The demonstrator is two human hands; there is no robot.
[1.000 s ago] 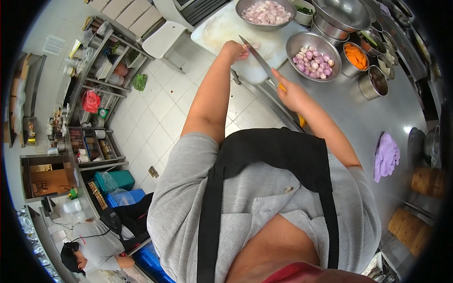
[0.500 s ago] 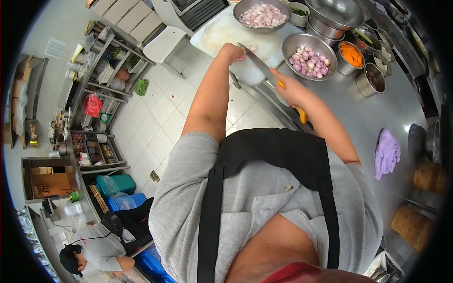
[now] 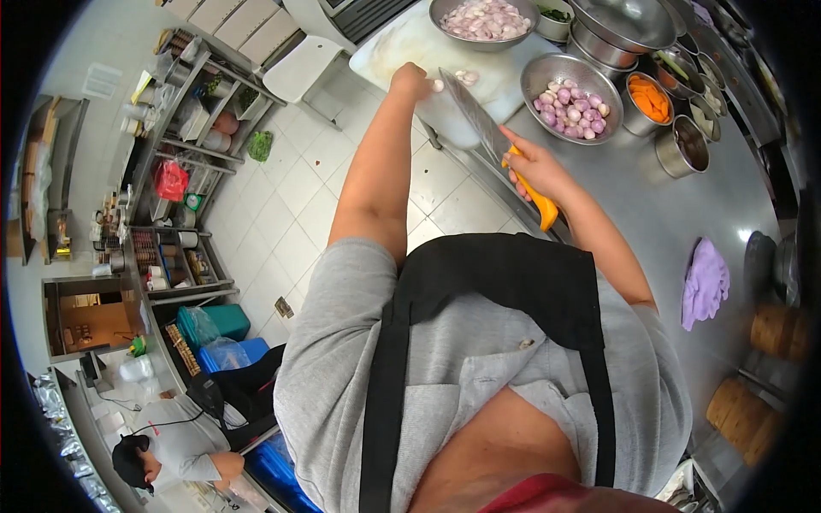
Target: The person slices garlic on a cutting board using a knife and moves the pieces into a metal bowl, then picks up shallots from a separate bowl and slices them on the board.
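Observation:
My right hand grips the orange handle of a large knife, whose blade slants over the white cutting board. Closed fingers on my left hand are at the board's near left part, beside a small pale shallot piece; whether they hold anything is hidden. More shallot pieces lie just right of the knife tip. Beyond them stands a metal bowl of peeled, pale shallots. A perforated bowl of purple shallots is right of the board.
Orange carrot pieces fill a metal pot near another steel pot. Purple gloves lie on the steel counter. A white chair stands beyond the board's left side. Another person is at lower left.
The knife blade has moved away from my left fingers, and its handle has turned in my right hand. My left hand has shifted slightly left. More shallot pieces show on the board.

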